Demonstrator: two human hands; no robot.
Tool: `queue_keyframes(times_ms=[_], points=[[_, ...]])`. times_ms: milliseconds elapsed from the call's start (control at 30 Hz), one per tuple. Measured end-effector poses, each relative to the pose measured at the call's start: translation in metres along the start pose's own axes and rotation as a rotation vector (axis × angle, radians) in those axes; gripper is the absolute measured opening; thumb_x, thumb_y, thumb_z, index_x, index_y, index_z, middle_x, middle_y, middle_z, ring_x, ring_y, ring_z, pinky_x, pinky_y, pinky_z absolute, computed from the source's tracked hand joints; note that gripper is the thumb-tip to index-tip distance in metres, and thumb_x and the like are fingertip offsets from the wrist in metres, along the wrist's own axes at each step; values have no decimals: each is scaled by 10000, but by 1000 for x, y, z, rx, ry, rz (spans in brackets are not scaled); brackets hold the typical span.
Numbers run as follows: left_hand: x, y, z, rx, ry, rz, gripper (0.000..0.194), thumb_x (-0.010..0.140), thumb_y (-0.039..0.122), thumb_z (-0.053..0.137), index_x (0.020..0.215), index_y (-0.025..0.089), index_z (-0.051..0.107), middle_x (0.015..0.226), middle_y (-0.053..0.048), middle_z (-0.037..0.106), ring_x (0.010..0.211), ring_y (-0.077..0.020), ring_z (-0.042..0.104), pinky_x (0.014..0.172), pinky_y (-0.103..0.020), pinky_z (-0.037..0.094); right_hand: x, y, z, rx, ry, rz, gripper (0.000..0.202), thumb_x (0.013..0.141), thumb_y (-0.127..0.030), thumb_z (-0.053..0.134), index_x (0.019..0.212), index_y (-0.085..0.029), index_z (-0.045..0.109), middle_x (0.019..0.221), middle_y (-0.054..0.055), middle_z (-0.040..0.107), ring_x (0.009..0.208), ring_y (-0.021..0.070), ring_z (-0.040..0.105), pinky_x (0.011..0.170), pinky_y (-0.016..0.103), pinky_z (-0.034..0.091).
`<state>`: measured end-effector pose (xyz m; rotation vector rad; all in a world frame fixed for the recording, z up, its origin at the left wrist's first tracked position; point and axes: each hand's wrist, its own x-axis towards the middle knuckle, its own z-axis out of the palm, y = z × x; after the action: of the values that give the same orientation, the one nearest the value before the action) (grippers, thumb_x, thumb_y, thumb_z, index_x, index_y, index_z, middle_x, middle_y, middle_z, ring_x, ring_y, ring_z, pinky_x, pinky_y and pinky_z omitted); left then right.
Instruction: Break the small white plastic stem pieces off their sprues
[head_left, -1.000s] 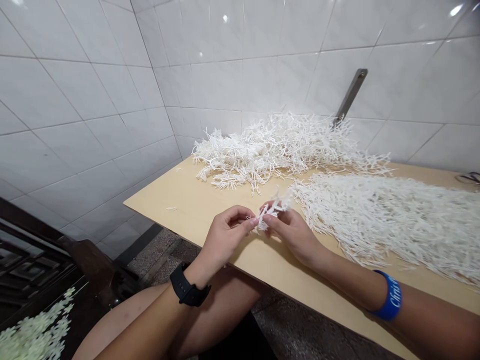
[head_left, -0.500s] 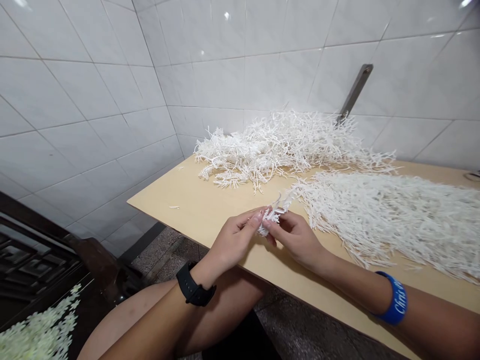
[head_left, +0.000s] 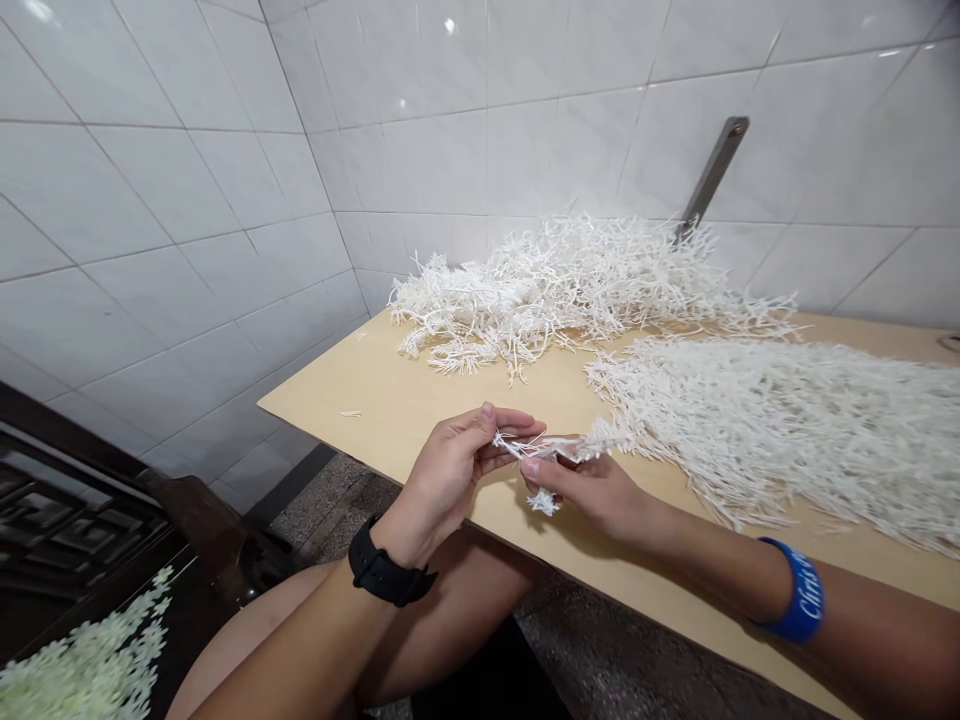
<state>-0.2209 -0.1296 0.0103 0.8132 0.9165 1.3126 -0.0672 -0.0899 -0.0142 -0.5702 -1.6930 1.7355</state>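
My left hand point(head_left: 450, 465) pinches the thin end of a white branched sprig between thumb and fingertips above the table's near edge. My right hand point(head_left: 592, 490) is closed on a bunch of white plastic-looking sprigs point(head_left: 604, 440), thumb on top. Part of the bunch sticks out to the right, and a small tuft point(head_left: 544, 502) hangs below the right thumb. Fine strands span the gap between both hands. Beyond the right hand lies a wide mat of similar white sprigs point(head_left: 795, 430). My right fingers are partly hidden by the bunch.
A looser heap of white sprigs point(head_left: 570, 280) lies at the back of the wooden table point(head_left: 330, 385), against the tiled wall. A grey metal bar point(head_left: 716, 175) rises behind it. Pale star-shaped flower pieces point(head_left: 90, 655) lie at the lower left beside dark carved furniture point(head_left: 75, 510).
My hands have moved apart from close together. The left shifted left with the sprig's thin end; the right turned with the bunch, and strands now stretch between them.
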Motion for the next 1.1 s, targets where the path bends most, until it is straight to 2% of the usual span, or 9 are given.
queue_keyframes(times_ms=[100,167,267,333,400,600,833,1033,1100], points=[[8,6,-8,-76,53,-51,324,935,336,518,845,90,708,895,-117,741,716,-126,688,685,-212,543,-4,-11,1,-135,-38,-103,316,896,-422,544,692,-181,531,640,5,529,578,127,506,539,272,448],[17,14,-21,-159,158,-63,355,972,293,441,786,105,678,856,-88,738,524,-45,615,578,-157,524,-8,-14,1,-286,-108,-175,358,909,-405,532,627,-189,488,592,-16,478,538,107,442,530,259,404],[26,24,-37,-143,321,82,308,974,268,438,834,115,667,929,-79,738,508,-22,603,586,-142,535,-10,-9,0,-279,-161,-144,392,922,-434,505,617,-188,489,565,-21,464,513,103,420,518,258,387],[28,25,-39,-37,269,132,198,933,234,526,1039,138,663,1046,-95,726,663,-68,677,700,-189,564,-7,-2,-2,-161,-80,-91,399,916,-492,490,673,-180,545,589,-5,510,536,118,470,524,264,411],[27,18,-35,41,168,104,304,881,190,603,1185,172,615,1107,-108,712,794,-119,703,807,-256,561,-1,4,-5,-134,35,-69,432,890,-542,502,683,-171,579,592,1,524,536,121,479,521,266,419],[29,-3,-27,-38,-13,76,232,886,183,563,1102,169,644,1273,-130,631,1171,-223,599,1058,-403,417,7,-1,-7,-203,268,-41,432,823,-566,568,649,-172,584,574,-8,509,508,110,442,505,266,399],[37,-4,-24,19,-27,86,268,920,274,505,1139,188,633,1261,-120,644,1219,-219,559,1099,-415,335,11,-4,-5,-279,424,60,398,812,-535,550,711,-161,644,566,0,518,544,141,480,536,287,404],[34,-1,-16,489,39,247,318,882,395,561,1056,176,712,1397,-107,535,1321,-272,447,1094,-416,327,11,-4,-7,-314,405,12,408,839,-536,526,626,-188,543,561,-6,493,563,145,473,578,295,403],[31,1,-14,572,21,265,355,877,415,562,1077,164,715,1366,-117,563,1300,-272,469,1103,-417,315,11,-5,-7,-338,404,-25,414,846,-534,524,607,-196,513,567,0,500,590,155,492,605,303,417]])
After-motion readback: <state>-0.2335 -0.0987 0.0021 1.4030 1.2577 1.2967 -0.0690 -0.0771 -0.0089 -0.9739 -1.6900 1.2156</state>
